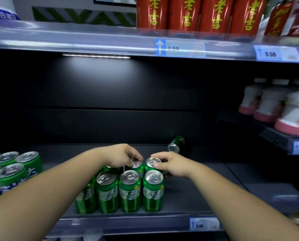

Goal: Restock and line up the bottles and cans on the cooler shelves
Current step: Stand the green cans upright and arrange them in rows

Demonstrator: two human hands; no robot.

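Both forearms are stretched forward over the shelf edge (128, 221). Just below the hands, a front row of green cans (129, 192) is stood upright, sides touching. The left hand (119, 156) is curled over the top of a second-row can (136, 163). The neighbouring can (152, 162) is pinched at its rim by the right hand (174, 165). Beyond the right hand, a fallen can (176, 144) is laid on its side, and dark shelf floor (214, 180) is exposed to that hand's right.

Left hand (121, 156), right hand (171, 165) reach forward, grips curled.
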